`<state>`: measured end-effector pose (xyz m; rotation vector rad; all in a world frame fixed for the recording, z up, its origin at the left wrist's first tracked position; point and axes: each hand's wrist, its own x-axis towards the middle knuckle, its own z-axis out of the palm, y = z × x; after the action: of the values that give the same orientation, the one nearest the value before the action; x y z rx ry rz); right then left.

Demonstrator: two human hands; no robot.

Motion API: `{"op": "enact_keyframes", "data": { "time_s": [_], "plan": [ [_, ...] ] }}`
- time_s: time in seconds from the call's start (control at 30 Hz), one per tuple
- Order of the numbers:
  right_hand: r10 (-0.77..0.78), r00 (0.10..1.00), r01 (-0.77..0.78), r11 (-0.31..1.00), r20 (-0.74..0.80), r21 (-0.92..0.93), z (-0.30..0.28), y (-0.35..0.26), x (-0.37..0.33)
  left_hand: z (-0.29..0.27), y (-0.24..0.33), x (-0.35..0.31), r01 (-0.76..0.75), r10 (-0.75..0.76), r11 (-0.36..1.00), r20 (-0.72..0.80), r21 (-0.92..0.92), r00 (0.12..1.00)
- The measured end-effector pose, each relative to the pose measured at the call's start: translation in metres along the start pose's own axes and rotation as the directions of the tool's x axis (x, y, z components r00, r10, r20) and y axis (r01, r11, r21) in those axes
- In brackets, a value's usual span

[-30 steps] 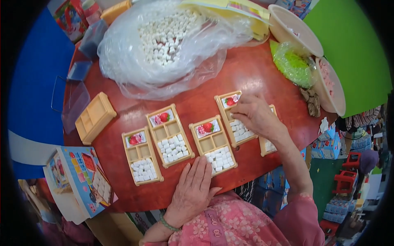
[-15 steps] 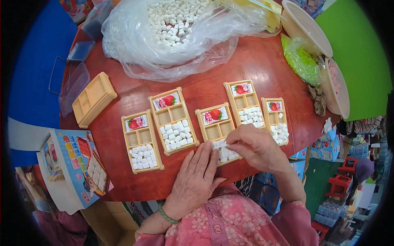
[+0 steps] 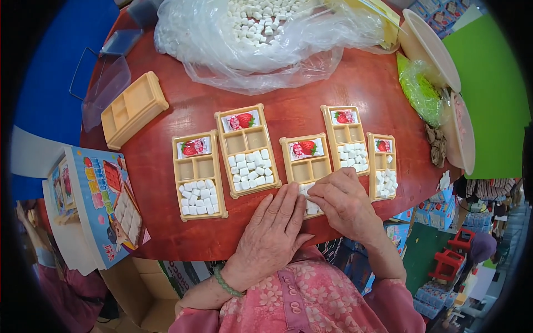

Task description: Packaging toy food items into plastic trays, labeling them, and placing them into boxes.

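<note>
Tray [image 3: 301, 170]: in the head view we are seeing it sitting third from the left in a line of five, close to the near edge of the red table [image 3: 189, 97], its near end being partly covered.
Left hand [image 3: 267, 230]: it is lying palm down with fingers straight and side by side, gripping nothing; the fingertips are overlapping the tray's near left edge, though we are not managing to tell how hard they are pressing.
Right hand [image 3: 345, 201]: it is curling over the near compartment, thumb and forefinger drawing close together among the white cubes [image 3: 312, 209]; we are not able to tell whether a cube is sitting between them.
Cubes' feel: we are judging them light, soft and a little springy, so a gentle thumb-and-finger pinch on opposite sides is seeming best; hard squeezing is risking dents.
Tray's feel: we are judging it light, stiff and smooth, probably prone to sliding, so we are favouring a hold along its outer side walls.
Strawberry packet [image 3: 304, 148]: it is filling the far compartment, while the two small ones between are showing bare floors.
Plastic bag [image 3: 255, 75]: it is spreading across the far side, loose cubes showing inside.
Spare trays [image 3: 133, 111]: they are resting tilted at the left, above the picture box [image 3: 108, 205].
</note>
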<state>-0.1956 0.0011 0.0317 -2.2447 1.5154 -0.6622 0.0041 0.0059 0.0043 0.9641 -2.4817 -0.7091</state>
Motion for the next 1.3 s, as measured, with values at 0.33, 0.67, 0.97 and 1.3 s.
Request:
{"op": "enact_keyframes", "data": {
  "time_s": [0.33, 0.67, 0.97, 1.3],
  "plan": [
    [-0.023, 1.000, 0.024, 0.996, 0.014, -0.088, 0.005, -0.002, 0.002, 0.001, -0.001, -0.001, 0.007, -0.007, 1.000, -0.004, 0.012, 1.000],
    [-0.040, 0.999, 0.041, 0.988, 0.009, -0.146, 0.005, -0.005, 0.001, 0.000, -0.001, 0.000, 0.023, -0.023, 1.000, 0.009, -0.016, 1.000],
    [-0.046, 0.998, 0.050, 0.994, 0.042, -0.101, 0.002, -0.003, 0.003, 0.000, -0.001, -0.001, 0.005, -0.005, 1.000, 0.008, 0.018, 1.000],
    [-0.005, 1.000, 0.006, 0.996, 0.011, -0.085, -0.009, -0.006, -0.007, -0.001, 0.001, -0.001, -0.014, 0.012, 0.997, 0.020, 0.070, 1.000]
  ]
}}
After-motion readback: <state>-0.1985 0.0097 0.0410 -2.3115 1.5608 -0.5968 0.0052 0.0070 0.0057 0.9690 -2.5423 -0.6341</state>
